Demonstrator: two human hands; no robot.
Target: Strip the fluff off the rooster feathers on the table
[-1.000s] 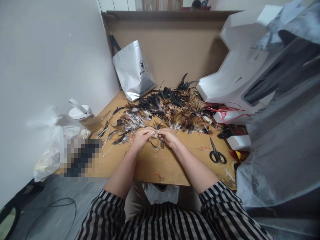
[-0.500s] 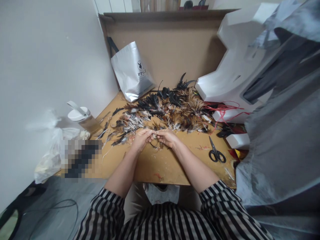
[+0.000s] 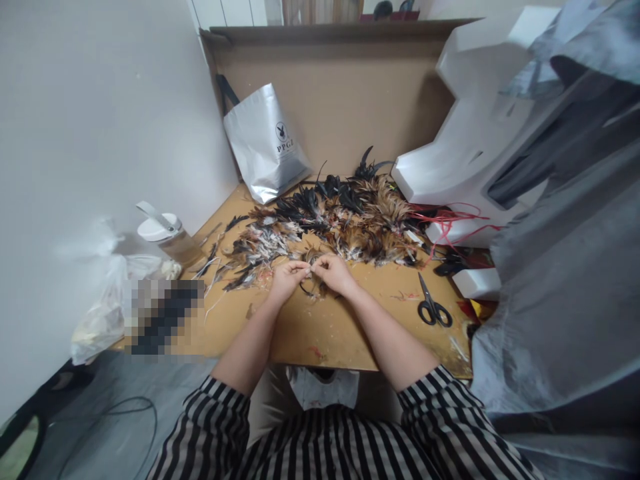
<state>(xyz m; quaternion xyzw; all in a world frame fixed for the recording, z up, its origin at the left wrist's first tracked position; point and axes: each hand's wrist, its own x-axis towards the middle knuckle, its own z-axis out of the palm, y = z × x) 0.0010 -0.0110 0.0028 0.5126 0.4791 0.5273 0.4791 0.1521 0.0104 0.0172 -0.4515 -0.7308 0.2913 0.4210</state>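
My left hand (image 3: 287, 280) and my right hand (image 3: 334, 273) meet fingertip to fingertip over the table, just in front of a wide pile of feathers (image 3: 350, 233). Both are closed in a pinch. What sits between the fingertips is too small to make out. A few dark feathers (image 3: 309, 288) show just below and between the hands. The pile holds black, brown and whitish feathers in bunches. To the right of my right hand, black-handled scissors (image 3: 434, 309) lie on the table with the blades pointing away from me.
A silver bag (image 3: 265, 147) leans at the back left of the wooden table (image 3: 320, 340). A lidded cup (image 3: 175, 240) and a plastic bag (image 3: 103, 317) are at the left. Red strings (image 3: 455, 217), white foam pieces (image 3: 477, 283) and grey cloth (image 3: 565, 287) are at the right.
The fingers of my right hand have risen slightly and are more bent, while those of my left hand are straighter. The rest looks unchanged apart from a tiny shift of the view.
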